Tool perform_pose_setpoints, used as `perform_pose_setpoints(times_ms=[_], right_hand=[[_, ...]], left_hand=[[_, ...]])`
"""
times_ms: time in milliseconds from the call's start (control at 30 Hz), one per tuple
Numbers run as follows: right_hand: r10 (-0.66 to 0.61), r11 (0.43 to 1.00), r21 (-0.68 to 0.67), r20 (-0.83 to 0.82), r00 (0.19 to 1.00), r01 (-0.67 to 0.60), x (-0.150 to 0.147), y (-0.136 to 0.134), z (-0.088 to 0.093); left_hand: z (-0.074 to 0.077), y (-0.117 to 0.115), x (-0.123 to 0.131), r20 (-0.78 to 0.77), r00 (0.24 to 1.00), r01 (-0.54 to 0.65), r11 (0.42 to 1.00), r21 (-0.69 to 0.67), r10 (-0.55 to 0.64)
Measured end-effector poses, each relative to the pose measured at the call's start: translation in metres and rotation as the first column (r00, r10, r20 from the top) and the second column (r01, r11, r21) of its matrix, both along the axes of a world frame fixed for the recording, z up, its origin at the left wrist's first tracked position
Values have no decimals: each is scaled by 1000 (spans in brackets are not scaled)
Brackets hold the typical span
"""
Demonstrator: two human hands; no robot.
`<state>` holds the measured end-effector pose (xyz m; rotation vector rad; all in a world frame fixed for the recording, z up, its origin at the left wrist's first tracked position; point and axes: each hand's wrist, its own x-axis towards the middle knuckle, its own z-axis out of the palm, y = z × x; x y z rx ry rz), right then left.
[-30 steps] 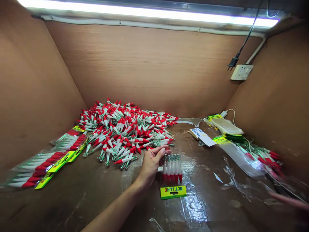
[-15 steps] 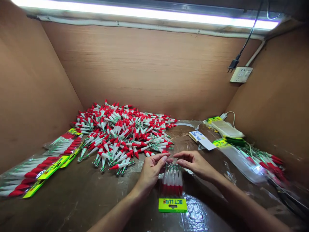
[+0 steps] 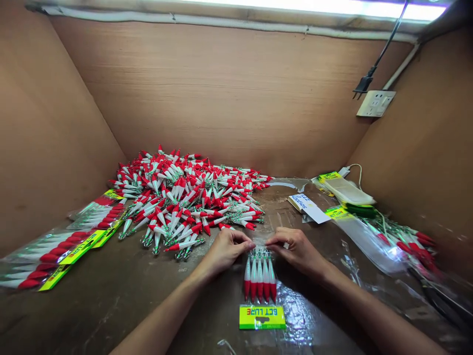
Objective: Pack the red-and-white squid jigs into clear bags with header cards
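A clear plastic bag (image 3: 278, 291) lies flat in front of me, its yellow-green BCT LURE header (image 3: 262, 318) toward me and upside down. Inside, several red-and-white fishing lures (image 3: 260, 276) sit side by side, red tips toward the header and green hook ends away. My left hand (image 3: 231, 249) pinches the bag's far edge at the left, thumb against fingers. At the right of the same edge, my right hand (image 3: 295, 249) pinches the plastic too. The film between the fingertips is hard to make out.
A big heap of loose lures (image 3: 185, 202) lies behind my left hand. Filled lure packs (image 3: 70, 246) rest at the left. To the right are a handwritten card (image 3: 310, 209), empty bags (image 3: 369, 246) and more lures (image 3: 414, 241). Cardboard walls (image 3: 221, 98) enclose the table.
Both hands have closed from loosely spread fingers into pinches at the bag's far edge. The bagged lures now show more clearly and evenly spaced. The view has tipped slightly downward.
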<state>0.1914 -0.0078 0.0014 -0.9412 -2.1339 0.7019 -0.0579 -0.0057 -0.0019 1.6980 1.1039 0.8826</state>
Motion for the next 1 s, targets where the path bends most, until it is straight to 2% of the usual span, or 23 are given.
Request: perform_pose_setpoints(times_ms=[133, 267, 333, 433, 600, 767, 900, 1000], right_hand=[[16, 995, 99, 100, 995, -26, 2, 5, -11], [11, 988, 152, 142, 990, -33, 3, 4, -16], [21, 986, 160, 137, 990, -43, 5, 3, -16], [60, 986, 148, 128, 990, -79, 9, 1, -15], [73, 990, 112, 150, 986, -91, 12, -1, -17], [102, 989, 92, 151, 983, -117, 13, 0, -18], [142, 988, 32, 190, 971, -151, 15, -1, -13], [127, 992, -14, 205, 971, -126, 13, -6, -6]], left_hand=[[3, 2, -1, -112, 994, 35, 988, 150, -19], [7, -6, 3, -73, 996, 61, 994, 90, -54], [9, -13, 5, -81, 995, 69, 989, 132, -58], [13, -20, 4, -171, 984, 92, 968, 232, -52], [14, -17, 0, -180, 981, 112, 973, 200, -76], [10, -17, 3, -417, 909, 195, 874, 445, 9], [4, -23, 9, -510, 860, 238, 878, 416, 9], [2, -26, 11, -534, 846, 249, 886, 392, -1]])
